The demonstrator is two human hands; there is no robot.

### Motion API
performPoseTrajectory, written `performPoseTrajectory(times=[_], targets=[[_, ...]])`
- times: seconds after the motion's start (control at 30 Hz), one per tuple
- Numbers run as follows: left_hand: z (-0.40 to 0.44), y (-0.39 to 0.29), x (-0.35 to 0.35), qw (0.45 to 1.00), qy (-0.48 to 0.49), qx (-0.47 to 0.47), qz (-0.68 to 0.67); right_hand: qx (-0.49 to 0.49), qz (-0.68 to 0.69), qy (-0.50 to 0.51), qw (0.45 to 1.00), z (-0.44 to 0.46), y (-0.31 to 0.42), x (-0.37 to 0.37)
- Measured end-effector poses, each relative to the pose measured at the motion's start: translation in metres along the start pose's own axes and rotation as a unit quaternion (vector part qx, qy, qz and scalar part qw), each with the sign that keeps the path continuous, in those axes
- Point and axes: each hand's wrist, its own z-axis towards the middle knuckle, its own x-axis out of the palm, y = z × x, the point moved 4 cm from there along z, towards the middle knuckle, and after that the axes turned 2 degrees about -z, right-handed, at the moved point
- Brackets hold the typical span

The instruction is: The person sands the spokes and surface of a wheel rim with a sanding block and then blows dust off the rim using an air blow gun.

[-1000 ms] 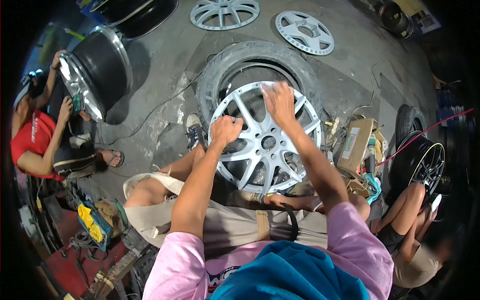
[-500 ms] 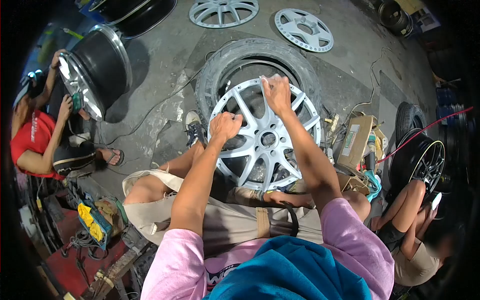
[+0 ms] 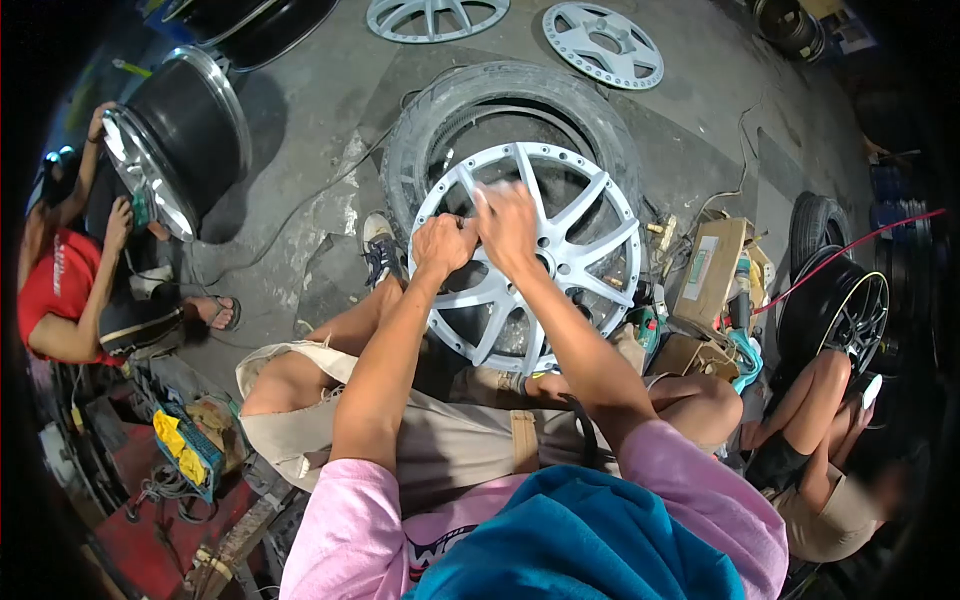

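Observation:
A pale grey multi-spoke wheel face (image 3: 575, 270) rests tilted in front of my lap, its far part over a tyre (image 3: 410, 130) lying on the floor. My left hand (image 3: 445, 244) is closed on the wheel face at its left side, by a spoke. Close beside it, my right hand (image 3: 507, 224) is over the upper left spokes, fingers bent together and blurred. Something pale shows at its fingertips, too smeared to identify.
Two more grey wheel faces (image 3: 438, 33) (image 3: 562, 38) lie beyond the tyre. At left, a person in red (image 3: 70, 290) holds a tool against a chrome-lipped wheel (image 3: 185, 215). A cardboard box (image 3: 708, 275) stands at right, near a seated person (image 3: 825, 520) and a black wheel (image 3: 815, 310).
My right hand has moved left and nearer to me, from the wheel face's top edge to beside my left hand. The wheel face has turned slightly, and the view has shifted a little.

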Motion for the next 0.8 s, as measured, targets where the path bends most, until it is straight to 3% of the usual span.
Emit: performPoseTrajectory(times=[0.13, 0.23, 0.33, 0.43, 0.53, 0.63, 0.8], targets=[[-0.002, -0.002, -0.008, 1.0, 0.014, -0.013, 0.02, 0.008, -0.053, 0.006, 0.999, 0.044, 0.004, 0.032], [-0.006, -0.005, -0.009, 1.0, -0.008, 0.01, -0.002, 0.033, -0.038, 0.085, 0.995, 0.003, -0.001, 0.0], [-0.003, -0.006, -0.006, 1.0, 0.0, -0.017, -0.011, 0.056, -0.04, 0.069, 0.995, -0.044, 0.003, -0.032], [-0.004, -0.003, -0.002, 1.0, -0.006, -0.013, -0.011, -0.056, -0.033, 0.029, 0.997, -0.037, 0.015, -0.026], [-0.01, -0.005, -0.011, 1.0, -0.014, -0.011, 0.005, -0.16, -0.111, 0.061, 0.979, 0.016, 0.011, 0.013], [-0.001, 0.002, -0.003, 1.0, 0.015, -0.017, 0.0, -0.19, -0.197, 0.085, 0.958, 0.046, 0.009, 0.025], [-0.006, -0.003, -0.009, 0.999, -0.032, -0.013, -0.024, -0.228, -0.165, 0.14, 0.949, -0.002, -0.001, -0.021]])
